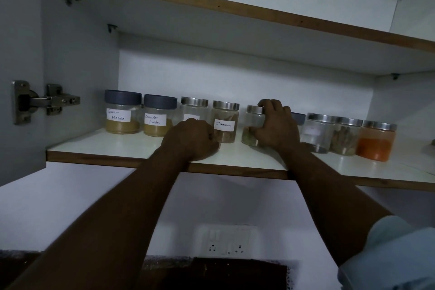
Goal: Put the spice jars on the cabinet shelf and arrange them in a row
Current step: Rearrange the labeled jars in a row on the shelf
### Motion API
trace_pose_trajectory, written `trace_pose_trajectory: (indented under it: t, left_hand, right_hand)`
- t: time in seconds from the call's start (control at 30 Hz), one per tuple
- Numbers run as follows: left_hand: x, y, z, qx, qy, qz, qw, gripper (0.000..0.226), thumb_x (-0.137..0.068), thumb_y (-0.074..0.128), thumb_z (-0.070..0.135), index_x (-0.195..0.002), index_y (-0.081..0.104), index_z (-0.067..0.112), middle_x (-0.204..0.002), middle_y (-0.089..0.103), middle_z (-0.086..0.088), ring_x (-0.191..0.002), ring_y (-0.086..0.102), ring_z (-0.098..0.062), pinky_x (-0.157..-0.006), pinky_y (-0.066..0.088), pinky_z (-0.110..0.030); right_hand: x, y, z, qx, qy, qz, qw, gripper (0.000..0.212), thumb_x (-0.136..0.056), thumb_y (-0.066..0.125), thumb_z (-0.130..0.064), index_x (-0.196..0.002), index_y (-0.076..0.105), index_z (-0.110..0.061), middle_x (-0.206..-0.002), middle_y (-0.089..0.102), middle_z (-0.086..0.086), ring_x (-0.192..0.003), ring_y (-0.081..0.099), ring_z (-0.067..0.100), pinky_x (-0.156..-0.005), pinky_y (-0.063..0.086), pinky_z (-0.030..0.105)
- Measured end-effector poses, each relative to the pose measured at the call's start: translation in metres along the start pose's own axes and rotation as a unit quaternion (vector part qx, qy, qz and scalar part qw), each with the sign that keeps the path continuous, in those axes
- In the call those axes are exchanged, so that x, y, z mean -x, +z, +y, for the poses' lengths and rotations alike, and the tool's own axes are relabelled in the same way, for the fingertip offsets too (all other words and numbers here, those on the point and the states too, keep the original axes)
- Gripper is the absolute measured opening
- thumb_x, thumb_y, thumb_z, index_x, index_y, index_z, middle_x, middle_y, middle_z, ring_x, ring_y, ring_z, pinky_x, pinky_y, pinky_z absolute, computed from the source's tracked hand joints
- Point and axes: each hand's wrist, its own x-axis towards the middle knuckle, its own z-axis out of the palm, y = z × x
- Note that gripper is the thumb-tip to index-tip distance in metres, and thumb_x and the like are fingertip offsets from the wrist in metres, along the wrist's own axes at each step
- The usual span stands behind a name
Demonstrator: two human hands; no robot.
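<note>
Inside a dim, white-lined kitchen cabinet, a lower shelf (117, 148) with a brown wooden edge carries a line of spice jars, and a second shelf (211, 7) runs above it. The person reaches up to the lower shelf with both bare arms.

The left hand (193, 139) rests on the shelf curled into a fist, its knuckles at the foot of the Cinnamon jar (224, 122). That jar stands between the two hands. The fist partly hides a clear steel-lidded jar (194, 108) just behind it (the label is mostly covered and cannot be read). Further out on the left hand's side stand the Coriander Powder jar (157, 116) and then the Garam Masala jar (122, 113). Both have grey lids and are part-filled with brown powder.

The right hand (275, 125) grips a green-spice jar (253, 125), with the fingers over the steel lid and the thumb low on the glass. The jar stands upright on the shelf, near the Cinnamon jar but apart from it. A grey-lidded jar (297, 117) shows behind this hand. Beyond it, away from both hands, stand a nearly clear jar (317, 132), a jar of brown sticks (346, 136) and an orange-powder jar (376, 141), close together.

A steel door hinge (47, 101) sits far out past the left hand. Below the arms, a white socket plate (226, 242) is fixed to the wall. A pale blue sleeve (388, 254) covers the right upper arm.
</note>
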Motion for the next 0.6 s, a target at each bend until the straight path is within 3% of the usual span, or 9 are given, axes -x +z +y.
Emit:
trace_pose_trajectory:
  t: [0.1, 0.23, 0.47, 0.6]
  left_hand:
    - [0.001, -0.002, 0.002, -0.003, -0.004, -0.002, 1.0, 0.031, -0.08, 0.062, 0.057, -0.086, 0.072, 0.028, -0.076, 0.065, 0.008, -0.076, 0.062, -0.014, -0.071, 0.053, -0.03]
    - [0.002, -0.003, 0.003, -0.005, -0.006, -0.004, 1.0, 0.029, -0.081, 0.063, 0.056, -0.076, 0.068, 0.028, -0.074, 0.065, 0.008, -0.074, 0.061, -0.013, -0.065, 0.046, -0.027]
    - [0.004, -0.009, 0.007, 0.008, 0.019, -0.038, 0.999, 0.034, -0.086, 0.061, 0.059, -0.093, 0.073, 0.028, -0.091, 0.071, 0.006, -0.085, 0.064, -0.014, -0.08, 0.056, -0.036]
    - [0.005, -0.012, 0.009, 0.024, 0.037, -0.055, 0.998, 0.034, -0.087, 0.06, 0.059, -0.097, 0.074, 0.03, -0.099, 0.073, 0.009, -0.092, 0.064, -0.012, -0.086, 0.055, -0.038]
  right_hand:
    - [0.001, 0.002, 0.002, -0.041, 0.018, -0.005, 0.999, 0.078, -0.074, 0.074, -0.052, -0.138, 0.042, -0.021, -0.136, 0.05, 0.007, -0.12, 0.048, 0.032, -0.091, 0.049, 0.043]
    - [0.002, 0.0, 0.001, -0.03, 0.005, 0.006, 1.0, 0.084, -0.071, 0.075, -0.068, -0.132, 0.044, -0.018, -0.132, 0.049, 0.009, -0.116, 0.05, 0.03, -0.092, 0.049, 0.042]
    - [0.002, 0.001, -0.001, -0.137, 0.023, -0.004, 0.99, 0.079, -0.066, 0.085, -0.043, -0.129, 0.043, -0.02, -0.131, 0.045, 0.007, -0.115, 0.049, 0.029, -0.088, 0.052, 0.039]
    - [0.005, -0.001, 0.0, -0.083, 0.014, 0.016, 0.996, 0.075, -0.071, 0.076, -0.058, -0.131, 0.045, -0.024, -0.136, 0.044, 0.008, -0.121, 0.047, 0.032, -0.091, 0.052, 0.043]
